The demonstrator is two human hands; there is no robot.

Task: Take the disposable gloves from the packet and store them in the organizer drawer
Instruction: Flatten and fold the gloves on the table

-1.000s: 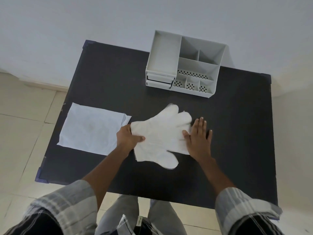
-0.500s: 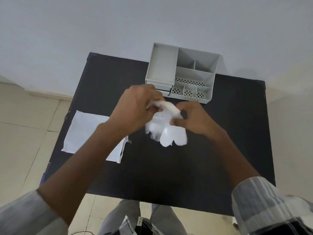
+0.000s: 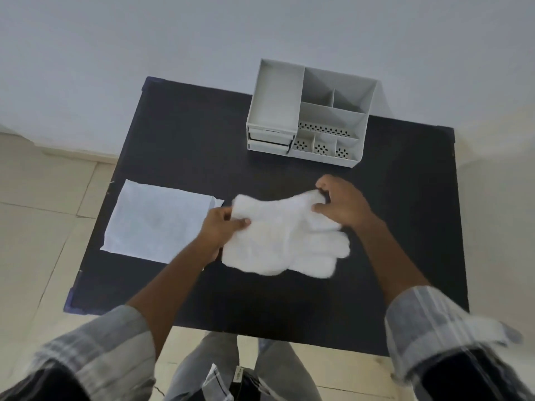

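White translucent disposable gloves [image 3: 283, 241] are spread over the middle of the black table [image 3: 289, 308], fingers pointing to the lower right. My left hand [image 3: 223, 227] pinches their left cuff edge. My right hand [image 3: 341, 205] grips the upper right edge. The flat white packet [image 3: 156, 224] lies on the table's left side, just left of my left hand. The grey organizer [image 3: 309, 114] stands at the table's far edge, with two small drawers [image 3: 269, 140] in its lower left, both pushed in.
A pale wall rises behind the table and beige floor tiles [image 3: 43, 227] surround it. The table's front edge is near my legs. The organizer's open compartments hold nothing visible.
Half a second ago both hands held the gloves bunched up above the table near the organizer. Now the gloves are spread out flat lower down, hands apart at either end.
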